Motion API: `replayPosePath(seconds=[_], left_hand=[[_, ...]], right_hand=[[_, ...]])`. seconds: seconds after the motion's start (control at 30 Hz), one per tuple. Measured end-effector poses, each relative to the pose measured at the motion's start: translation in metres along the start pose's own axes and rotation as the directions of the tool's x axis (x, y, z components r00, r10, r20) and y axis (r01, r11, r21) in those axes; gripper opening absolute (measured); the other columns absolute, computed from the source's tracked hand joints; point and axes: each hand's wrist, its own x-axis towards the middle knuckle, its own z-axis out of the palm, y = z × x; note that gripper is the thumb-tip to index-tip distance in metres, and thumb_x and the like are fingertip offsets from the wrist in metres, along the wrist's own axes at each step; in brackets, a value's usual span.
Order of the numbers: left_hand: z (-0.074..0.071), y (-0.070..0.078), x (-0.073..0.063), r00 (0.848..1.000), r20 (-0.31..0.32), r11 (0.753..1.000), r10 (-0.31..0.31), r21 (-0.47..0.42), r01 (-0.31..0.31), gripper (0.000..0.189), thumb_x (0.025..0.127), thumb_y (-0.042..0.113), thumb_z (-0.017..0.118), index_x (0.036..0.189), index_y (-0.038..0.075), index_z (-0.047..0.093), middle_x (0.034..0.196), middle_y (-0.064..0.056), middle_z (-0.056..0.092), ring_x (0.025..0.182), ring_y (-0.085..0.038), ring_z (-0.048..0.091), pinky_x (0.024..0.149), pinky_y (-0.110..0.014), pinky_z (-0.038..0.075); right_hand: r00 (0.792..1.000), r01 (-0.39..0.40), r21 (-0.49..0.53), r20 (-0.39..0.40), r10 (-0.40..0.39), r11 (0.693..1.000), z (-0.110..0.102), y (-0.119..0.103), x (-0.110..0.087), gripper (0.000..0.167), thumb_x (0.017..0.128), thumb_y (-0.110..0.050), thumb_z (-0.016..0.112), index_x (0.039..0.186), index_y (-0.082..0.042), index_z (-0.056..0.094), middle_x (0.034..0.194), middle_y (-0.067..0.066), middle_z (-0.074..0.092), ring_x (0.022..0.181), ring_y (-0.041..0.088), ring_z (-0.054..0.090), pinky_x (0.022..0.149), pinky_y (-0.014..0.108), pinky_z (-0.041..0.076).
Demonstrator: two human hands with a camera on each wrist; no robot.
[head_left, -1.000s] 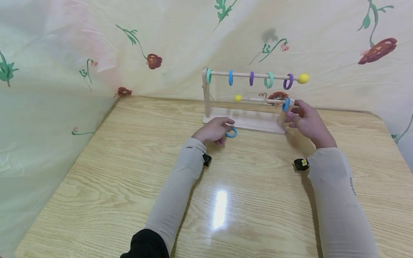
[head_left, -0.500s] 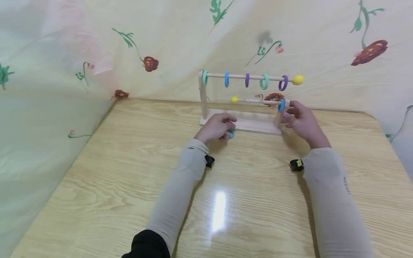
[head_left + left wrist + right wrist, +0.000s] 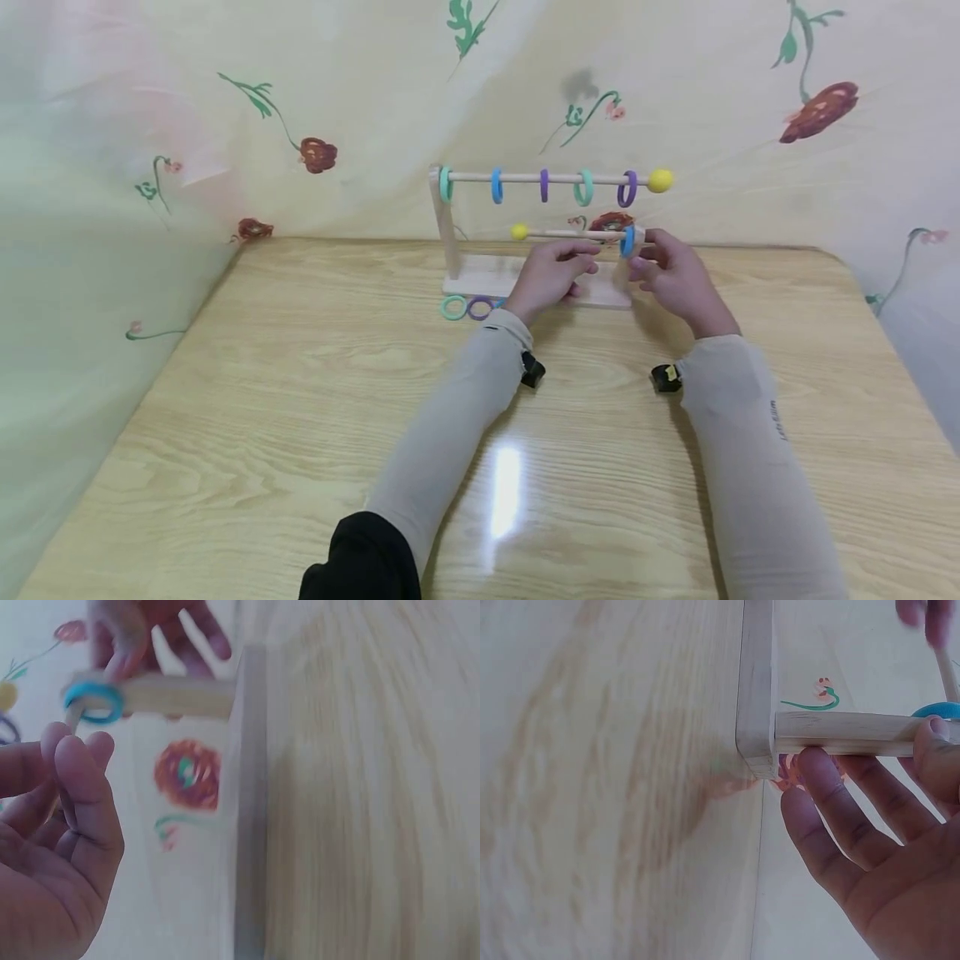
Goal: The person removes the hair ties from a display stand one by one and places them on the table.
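Note:
A wooden ring stand has two rods. My right hand holds its short right post, thumb in front and fingers behind. A blue ring hangs at the post end of the lower rod. My left hand is in front of that rod, fingers partly bent, with no ring visible between them. In the left wrist view the left thumb and fingertips overlap the rod near the blue ring. Green and purple rings lie on the table, another blue one partly hidden by the left wrist.
Several green, blue and purple rings hang along the upper rod, which ends in a yellow ball. Another yellow ball caps the lower rod. A flowered cloth rises behind the wood-grain table.
My left hand has left the blue ring on the table and moved right and up to the lower rod, uncovering the green and purple rings. My right hand stays at the post.

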Motion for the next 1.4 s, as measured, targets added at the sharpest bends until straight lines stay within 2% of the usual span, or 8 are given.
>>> replayPosePath(seconds=[0.33,0.43,0.57,0.73,0.87,1.13,1.27,1.4], left_hand=[[0.033,0.000,0.013,0.999,0.009,0.997,-0.043,-0.066,0.044,0.025,0.099,0.011,0.067,0.123,0.006,0.071,0.096,-0.018,0.070,0.052,-0.014,0.056,0.047,-0.019,0.048],[0.038,0.000,0.014,0.999,-0.019,0.999,-0.040,-0.021,0.040,0.022,0.099,0.010,0.067,0.120,0.005,0.071,0.093,-0.018,0.070,0.051,-0.013,0.055,0.047,-0.018,0.047],[0.037,-0.001,0.014,1.000,-0.016,0.987,-0.003,0.162,0.005,0.016,0.099,0.016,0.067,0.113,0.010,0.073,0.090,-0.004,0.068,0.059,-0.012,0.057,0.051,-0.020,0.048],[0.032,-0.004,0.011,0.996,0.061,0.883,0.059,0.462,-0.081,0.020,0.100,0.035,0.066,0.101,0.017,0.075,0.091,0.008,0.066,0.079,-0.009,0.058,0.065,-0.023,0.047],[0.030,-0.006,0.010,0.992,0.105,0.812,0.068,0.572,-0.116,0.026,0.100,0.043,0.064,0.097,0.019,0.075,0.089,0.011,0.065,0.080,-0.008,0.056,0.066,-0.022,0.044],[0.025,-0.003,0.009,0.999,0.043,0.822,0.033,0.568,-0.052,0.024,0.102,0.034,0.063,0.097,0.014,0.075,0.083,0.006,0.063,0.074,-0.010,0.055,0.061,-0.023,0.044],[0.020,0.001,0.003,0.999,0.013,0.889,-0.031,0.458,0.021,0.024,0.102,0.030,0.063,0.100,0.010,0.075,0.080,0.003,0.065,0.069,-0.012,0.061,0.059,-0.023,0.048],[0.012,0.004,-0.002,0.995,-0.024,0.927,-0.098,0.362,0.101,0.025,0.102,0.027,0.062,0.098,0.005,0.074,0.078,0.001,0.067,0.067,-0.017,0.066,0.057,-0.023,0.053]], right_hand=[[1.000,-0.008,0.041,0.010,0.008,0.999,0.001,0.001,0.000,0.041,0.108,-0.011,0.046,0.148,-0.002,0.042,0.137,0.027,0.053,0.109,0.034,0.063,0.088,0.036,0.059],[1.000,-0.012,0.041,0.005,0.012,0.999,0.000,0.002,-0.001,0.041,0.108,-0.011,0.046,0.148,-0.003,0.043,0.137,0.026,0.053,0.109,0.033,0.063,0.089,0.037,0.059],[1.000,-0.019,0.029,0.000,0.019,0.999,0.000,0.000,0.000,0.041,0.108,-0.012,0.046,0.148,-0.004,0.043,0.136,0.026,0.053,0.108,0.032,0.064,0.089,0.038,0.059],[1.000,-0.019,0.028,-0.007,0.020,0.999,0.001,-0.002,-0.002,0.042,0.108,-0.012,0.047,0.149,-0.003,0.042,0.138,0.027,0.053,0.107,0.028,0.063,0.089,0.036,0.059],[1.000,-0.006,0.033,-0.015,0.007,0.999,0.002,-0.002,-0.003,0.043,0.107,-0.010,0.048,0.149,-0.002,0.042,0.138,0.030,0.053,0.101,0.019,0.063,0.086,0.032,0.059],[1.000,-0.007,0.022,-0.009,0.007,1.000,0.003,0.001,-0.003,0.044,0.108,-0.012,0.046,0.152,-0.006,0.041,0.140,0.028,0.052,0.105,0.028,0.064,0.087,0.037,0.058],[1.000,-0.009,0.021,-0.008,0.009,1.000,0.002,0.002,-0.002,0.044,0.108,-0.013,0.047,0.151,-0.006,0.041,0.140,0.028,0.052,0.109,0.035,0.063,0.086,0.035,0.058],[1.000,0.002,0.027,-0.013,-0.002,1.000,0.002,0.003,-0.002,0.043,0.108,-0.012,0.047,0.150,-0.004,0.042,0.138,0.029,0.053,0.107,0.033,0.064,0.084,0.033,0.059]])
